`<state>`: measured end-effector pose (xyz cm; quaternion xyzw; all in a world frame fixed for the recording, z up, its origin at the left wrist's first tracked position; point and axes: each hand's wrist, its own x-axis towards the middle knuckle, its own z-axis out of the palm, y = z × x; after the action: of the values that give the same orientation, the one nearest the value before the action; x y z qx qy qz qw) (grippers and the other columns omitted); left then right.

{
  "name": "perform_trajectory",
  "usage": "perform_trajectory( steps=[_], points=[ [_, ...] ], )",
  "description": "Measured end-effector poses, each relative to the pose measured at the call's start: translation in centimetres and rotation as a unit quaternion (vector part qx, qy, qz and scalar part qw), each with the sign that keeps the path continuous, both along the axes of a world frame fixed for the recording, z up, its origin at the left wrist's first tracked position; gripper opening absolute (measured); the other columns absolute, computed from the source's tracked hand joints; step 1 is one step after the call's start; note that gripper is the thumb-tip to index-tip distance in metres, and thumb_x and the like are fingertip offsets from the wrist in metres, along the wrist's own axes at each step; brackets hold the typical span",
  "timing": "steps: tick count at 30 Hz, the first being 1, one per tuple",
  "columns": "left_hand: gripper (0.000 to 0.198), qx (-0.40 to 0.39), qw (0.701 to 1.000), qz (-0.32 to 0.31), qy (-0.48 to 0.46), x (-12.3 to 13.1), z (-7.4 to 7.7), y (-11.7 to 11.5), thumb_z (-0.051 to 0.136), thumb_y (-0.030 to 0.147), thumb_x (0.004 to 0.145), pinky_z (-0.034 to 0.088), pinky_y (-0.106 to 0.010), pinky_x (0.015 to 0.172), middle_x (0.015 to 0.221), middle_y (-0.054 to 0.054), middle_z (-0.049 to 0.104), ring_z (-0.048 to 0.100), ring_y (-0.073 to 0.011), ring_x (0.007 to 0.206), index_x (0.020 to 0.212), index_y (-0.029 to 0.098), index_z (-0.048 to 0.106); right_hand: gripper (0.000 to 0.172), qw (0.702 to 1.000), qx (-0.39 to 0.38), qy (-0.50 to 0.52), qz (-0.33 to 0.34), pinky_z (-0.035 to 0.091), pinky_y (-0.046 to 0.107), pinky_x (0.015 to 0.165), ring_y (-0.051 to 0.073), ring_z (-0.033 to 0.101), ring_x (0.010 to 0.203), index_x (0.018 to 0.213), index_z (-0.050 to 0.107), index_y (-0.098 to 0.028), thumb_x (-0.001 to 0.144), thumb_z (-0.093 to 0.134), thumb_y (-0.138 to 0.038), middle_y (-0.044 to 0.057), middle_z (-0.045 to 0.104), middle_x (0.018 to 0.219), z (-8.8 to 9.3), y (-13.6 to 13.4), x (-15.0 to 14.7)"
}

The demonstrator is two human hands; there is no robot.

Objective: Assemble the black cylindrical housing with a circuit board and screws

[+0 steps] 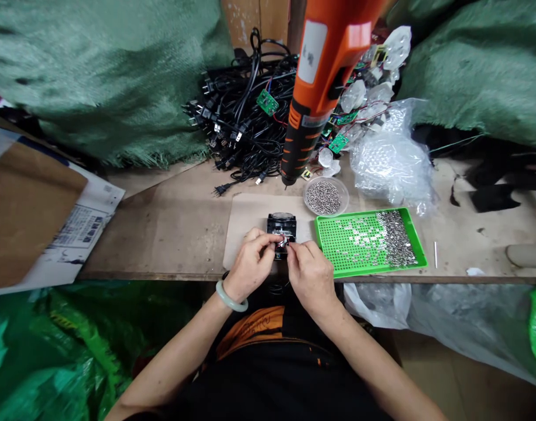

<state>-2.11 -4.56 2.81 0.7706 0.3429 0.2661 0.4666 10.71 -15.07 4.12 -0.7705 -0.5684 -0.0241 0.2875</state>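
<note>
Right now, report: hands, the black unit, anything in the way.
Left hand and right hand fingering small black unit on cardboard sheet. Orange electric screwdriver hanging above, not touching hands.

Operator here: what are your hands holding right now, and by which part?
The left hand and right hand pinch a small pale part at the near edge of a black square housing; the fingers hide most of it, so its exact identity cannot be told.

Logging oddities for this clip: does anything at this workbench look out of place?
Yes: an orange electric screwdriver hangs tip-down above the wooden bench, touched by neither the left hand nor the right hand. It looks odd because no support shows; whatever holds it may be out of view.
</note>
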Motion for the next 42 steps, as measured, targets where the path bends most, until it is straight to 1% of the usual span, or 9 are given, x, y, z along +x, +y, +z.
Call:
perform_trajectory(
  steps=[6,12,16,21,23,27,31,37,42],
  points=[
    [0.019,-0.03,0.999,0.013,-0.019,0.0,-0.4,0.0,0.062,0.017,0.095,0.053,-0.034,0.086,0.096,-0.005,0.066,0.065,-0.0181,0.092,0.107,0.022,0.077,0.024,0.998,0.02,-0.05,0.033,0.05,0.031,0.068,0.018,0.061,0.071,0.11,0.073,-0.011,0.109,0.051,-0.019,0.006,0.065,0.079,0.0,-0.1,-0.6],
    [0.008,-0.061,0.996,0.069,-0.016,0.6,-0.8,0.0,0.074,0.022,0.089,0.05,-0.032,0.077,0.087,-0.003,0.066,0.063,-0.0173,0.083,0.094,0.024,0.08,0.022,0.996,0.029,-0.071,0.043,0.048,0.03,0.068,0.017,0.059,0.07,0.101,0.075,-0.013,0.107,0.054,-0.018,0.005,0.063,0.076,0.3,0.2,-0.5],
    [0.005,-0.051,0.995,0.084,-0.012,1.1,-1.0,-0.2,0.074,0.021,0.087,0.048,-0.032,0.077,0.084,-0.002,0.065,0.062,-0.0174,0.083,0.086,0.023,0.079,0.026,0.997,0.019,-0.066,0.041,0.046,0.03,0.069,0.018,0.059,0.072,0.086,0.071,-0.016,0.105,0.053,-0.016,0.005,0.063,0.077,0.1,0.4,-0.4],
    [0.006,-0.052,0.994,0.091,0.005,1.3,-0.8,-0.2,0.073,0.021,0.085,0.046,-0.031,0.074,0.081,-0.001,0.063,0.06,-0.0167,0.08,0.08,0.022,0.075,0.026,0.998,-0.005,-0.062,-0.012,0.041,0.031,0.063,0.017,0.054,0.065,0.076,0.065,-0.018,0.1,0.055,-0.015,0.004,0.06,0.074,-0.2,0.7,-0.3],
    [0.007,-0.068,0.994,0.089,0.007,1.1,-0.8,0.0,0.072,0.022,0.085,0.046,-0.031,0.074,0.082,-0.001,0.063,0.06,-0.017,0.082,0.078,0.021,0.073,0.023,0.998,-0.01,-0.054,-0.018,0.041,0.031,0.063,0.017,0.055,0.064,0.08,0.066,-0.018,0.099,0.055,-0.015,0.004,0.061,0.076,-0.1,0.8,-0.3],
    [0.009,-0.115,0.99,0.075,-0.004,0.6,-0.7,0.5,0.068,0.025,0.086,0.048,-0.03,0.074,0.085,-0.002,0.065,0.062,-0.0171,0.082,0.078,0.02,0.07,0.017,1.0,-0.009,-0.017,0.016,0.047,0.03,0.067,0.018,0.061,0.071,0.098,0.07,-0.015,0.1,0.054,-0.017,0.006,0.066,0.083,0.4,0.7,-0.6],
    [0.011,-0.116,0.991,0.068,-0.015,0.3,-0.7,0.6,0.065,0.026,0.088,0.048,-0.03,0.075,0.086,-0.002,0.064,0.062,-0.0173,0.083,0.08,0.02,0.069,0.017,1.0,0.006,-0.004,0.026,0.049,0.03,0.068,0.019,0.063,0.072,0.106,0.07,-0.013,0.102,0.056,-0.022,0.006,0.067,0.085,0.6,0.7,-1.0],
    [0.012,-0.103,0.992,0.072,-0.015,0.4,-0.8,0.5,0.064,0.025,0.089,0.048,-0.031,0.075,0.084,-0.003,0.064,0.062,-0.0185,0.084,0.079,0.02,0.068,0.024,0.999,0.012,-0.049,0.021,0.045,0.029,0.066,0.017,0.058,0.067,0.086,0.069,-0.017,0.104,0.053,-0.017,0.004,0.062,0.074,0.3,1.4,-0.8],
    [0.013,-0.154,0.985,0.065,-0.032,0.2,-0.6,0.6,0.064,0.028,0.089,0.049,-0.031,0.078,0.085,-0.002,0.063,0.061,-0.018,0.083,0.079,0.02,0.068,0.027,0.993,-0.016,-0.12,0.006,0.041,0.031,0.064,0.018,0.054,0.067,0.076,0.062,-0.02,0.102,0.053,-0.014,0.004,0.058,0.074,-0.1,1.8,-0.8]
  ],
)
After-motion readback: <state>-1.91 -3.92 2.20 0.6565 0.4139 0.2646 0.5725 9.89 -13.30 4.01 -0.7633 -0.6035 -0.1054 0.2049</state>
